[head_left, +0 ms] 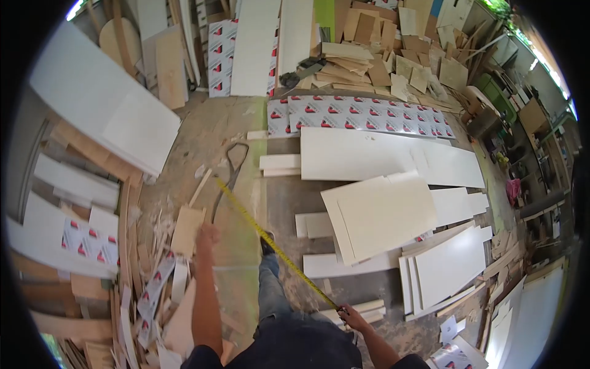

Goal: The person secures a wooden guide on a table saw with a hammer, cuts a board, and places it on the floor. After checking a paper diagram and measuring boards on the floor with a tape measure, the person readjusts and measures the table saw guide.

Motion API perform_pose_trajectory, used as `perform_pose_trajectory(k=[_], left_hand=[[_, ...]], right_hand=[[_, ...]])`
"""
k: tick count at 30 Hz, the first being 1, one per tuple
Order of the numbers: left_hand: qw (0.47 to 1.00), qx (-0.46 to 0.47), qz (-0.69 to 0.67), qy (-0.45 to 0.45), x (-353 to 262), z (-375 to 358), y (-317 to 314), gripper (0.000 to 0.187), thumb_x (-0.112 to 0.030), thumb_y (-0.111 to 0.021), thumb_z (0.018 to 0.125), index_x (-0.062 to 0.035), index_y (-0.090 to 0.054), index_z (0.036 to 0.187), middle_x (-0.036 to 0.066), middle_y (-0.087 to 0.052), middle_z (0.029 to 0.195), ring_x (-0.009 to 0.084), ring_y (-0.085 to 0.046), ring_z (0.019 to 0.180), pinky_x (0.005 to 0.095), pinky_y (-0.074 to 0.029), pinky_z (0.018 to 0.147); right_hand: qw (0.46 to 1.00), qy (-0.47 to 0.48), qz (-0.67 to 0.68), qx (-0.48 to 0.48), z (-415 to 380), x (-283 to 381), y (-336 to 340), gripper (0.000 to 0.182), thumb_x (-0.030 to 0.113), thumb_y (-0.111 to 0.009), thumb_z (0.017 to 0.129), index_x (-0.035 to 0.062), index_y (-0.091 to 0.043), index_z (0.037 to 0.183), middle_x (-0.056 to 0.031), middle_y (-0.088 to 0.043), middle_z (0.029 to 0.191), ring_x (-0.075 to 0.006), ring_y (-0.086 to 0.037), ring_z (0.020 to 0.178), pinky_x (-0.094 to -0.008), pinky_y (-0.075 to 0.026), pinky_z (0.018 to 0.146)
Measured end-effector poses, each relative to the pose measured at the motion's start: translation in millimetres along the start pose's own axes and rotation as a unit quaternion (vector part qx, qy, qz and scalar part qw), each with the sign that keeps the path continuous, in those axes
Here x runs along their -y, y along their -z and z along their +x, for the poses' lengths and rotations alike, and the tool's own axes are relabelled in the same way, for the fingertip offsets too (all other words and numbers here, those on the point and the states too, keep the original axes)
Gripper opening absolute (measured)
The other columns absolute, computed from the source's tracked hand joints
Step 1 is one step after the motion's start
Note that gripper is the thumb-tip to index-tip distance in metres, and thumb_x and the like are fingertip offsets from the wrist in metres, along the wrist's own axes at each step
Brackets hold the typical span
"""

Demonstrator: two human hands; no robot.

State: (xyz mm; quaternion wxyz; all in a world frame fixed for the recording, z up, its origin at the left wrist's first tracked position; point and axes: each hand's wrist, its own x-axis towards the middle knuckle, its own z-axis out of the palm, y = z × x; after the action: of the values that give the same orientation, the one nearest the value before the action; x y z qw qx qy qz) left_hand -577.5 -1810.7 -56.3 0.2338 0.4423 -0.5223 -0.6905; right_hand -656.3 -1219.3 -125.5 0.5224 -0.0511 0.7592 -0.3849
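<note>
My right hand [350, 315], low and right of my body, is closed around the body end of a tape measure. Its yellow blade [270, 234] runs out diagonally up and left over the floor, crossing in front of my foot [268, 242]. Ahead on the left, my left hand [209, 235] has its fingers curled together. A dark, thin strip with a loop at its far end [237, 155] reaches down to those fingers in this view. The tape's far tip lies close beside this strip. I cannot tell what the left fingers hold.
White panels [387, 154] and a cream board [381, 215] lie stacked on the right. Offcuts [178, 295] litter the left floor, beside large leaning white sheets [110, 104]. Scrap wood [369, 61] is heaped at the back. Shelving with tools [534, 160] lines the far right.
</note>
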Motion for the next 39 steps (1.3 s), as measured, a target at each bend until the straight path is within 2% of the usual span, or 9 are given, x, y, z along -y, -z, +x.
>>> perform_pose_trajectory(k=[1, 2, 3, 5, 7, 11, 14, 25, 39], left_hand=[[0.995, 0.051, 0.077, 0.026, 38, 38, -5, 0.043, -0.028, -0.050, 0.101, -0.0080, -0.048, 0.139, 0.018, -0.059, 0.132, 0.0297, -0.058, 0.119, 0.0443, -0.044, 0.101], [0.924, 0.120, 0.356, -0.067, 112, 84, -5, 0.043, -0.027, -0.052, 0.098, -0.0060, -0.053, 0.135, 0.021, -0.052, 0.138, 0.0343, -0.047, 0.128, 0.0480, -0.035, 0.109], [0.773, 0.134, 0.591, -0.190, 182, 129, -6, 0.042, -0.026, -0.054, 0.095, -0.0041, -0.057, 0.131, 0.025, -0.046, 0.144, 0.0390, -0.037, 0.138, 0.0517, -0.026, 0.116], [0.822, 0.156, 0.547, 0.035, 174, 125, -70, 0.074, -0.047, -0.062, 0.089, -0.0005, -0.042, 0.143, 0.029, -0.046, 0.142, 0.0464, -0.044, 0.131, 0.0519, -0.031, 0.113], [0.756, 0.270, 0.574, 0.162, 176, 117, -88, 0.092, -0.053, -0.069, 0.082, -0.0021, -0.032, 0.149, 0.031, -0.039, 0.147, 0.0471, -0.040, 0.134, 0.0564, -0.032, 0.112], [0.615, 0.322, 0.676, 0.247, 178, 96, -109, 0.090, -0.049, -0.067, 0.085, -0.0061, -0.024, 0.153, 0.025, -0.024, 0.156, 0.0440, -0.027, 0.143, 0.0644, -0.030, 0.109], [0.547, 0.371, 0.720, 0.215, 199, 105, -84, 0.089, -0.050, -0.065, 0.085, -0.0045, -0.027, 0.151, 0.024, -0.030, 0.152, 0.0429, -0.031, 0.140, 0.0627, -0.031, 0.109], [0.486, 0.357, 0.760, 0.241, 168, 184, -106, 0.085, -0.054, -0.065, 0.078, 0.0006, -0.045, 0.139, 0.023, -0.053, 0.129, 0.0393, -0.053, 0.120, 0.0527, -0.045, 0.098], [0.456, 0.342, 0.795, 0.207, 168, 190, -119, 0.086, -0.052, -0.068, 0.071, -0.0002, -0.048, 0.137, 0.026, -0.055, 0.125, 0.0405, -0.055, 0.116, 0.0512, -0.045, 0.096]], right_hand=[[0.999, 0.020, 0.045, -0.023, 35, 7, -11, 0.031, 0.025, -0.062, 0.097, 0.0108, -0.054, 0.124, -0.0039, -0.059, 0.085, -0.0139, -0.058, 0.075, -0.0325, -0.052, 0.060], [0.997, 0.035, 0.003, -0.072, 70, 21, -19, 0.031, 0.026, -0.061, 0.096, 0.0102, -0.055, 0.122, -0.0046, -0.061, 0.084, -0.0142, -0.059, 0.073, -0.0325, -0.052, 0.057], [0.994, 0.051, 0.002, -0.092, 111, 37, -24, 0.030, 0.026, -0.060, 0.096, 0.0105, -0.055, 0.121, -0.0055, -0.062, 0.083, -0.0150, -0.060, 0.071, -0.0331, -0.053, 0.057], [0.989, 0.001, 0.007, -0.148, 195, 32, -42, 0.030, 0.028, -0.060, 0.095, 0.0110, -0.056, 0.120, -0.0080, -0.064, 0.079, -0.0167, -0.062, 0.067, -0.0344, -0.054, 0.056], [0.985, -0.035, 0.031, -0.169, 249, 70, -48, 0.031, 0.028, -0.060, 0.094, 0.0109, -0.056, 0.119, -0.0109, -0.065, 0.081, -0.0205, -0.064, 0.068, -0.0369, -0.054, 0.058], [0.955, -0.038, -0.046, -0.289, 374, 122, -49, 0.034, 0.029, -0.056, 0.094, 0.0073, -0.055, 0.120, -0.0280, -0.066, 0.092, -0.0460, -0.065, 0.087, -0.0532, -0.050, 0.077], [0.949, -0.034, 0.001, -0.315, 473, 123, -42, 0.032, 0.030, -0.055, 0.094, 0.0066, -0.057, 0.116, -0.0282, -0.066, 0.093, -0.0480, -0.063, 0.094, -0.0550, -0.048, 0.080], [0.924, -0.066, 0.001, -0.377, 709, 126, 28, 0.033, 0.029, -0.055, 0.096, 0.0060, -0.058, 0.119, -0.0274, -0.067, 0.101, -0.0465, -0.063, 0.098, -0.0538, -0.049, 0.082], [0.936, -0.119, 0.015, -0.330, 764, 136, 51, 0.044, 0.040, -0.052, 0.096, 0.0091, -0.055, 0.127, -0.0286, -0.066, 0.109, -0.0467, -0.061, 0.105, -0.0530, -0.048, 0.088]])
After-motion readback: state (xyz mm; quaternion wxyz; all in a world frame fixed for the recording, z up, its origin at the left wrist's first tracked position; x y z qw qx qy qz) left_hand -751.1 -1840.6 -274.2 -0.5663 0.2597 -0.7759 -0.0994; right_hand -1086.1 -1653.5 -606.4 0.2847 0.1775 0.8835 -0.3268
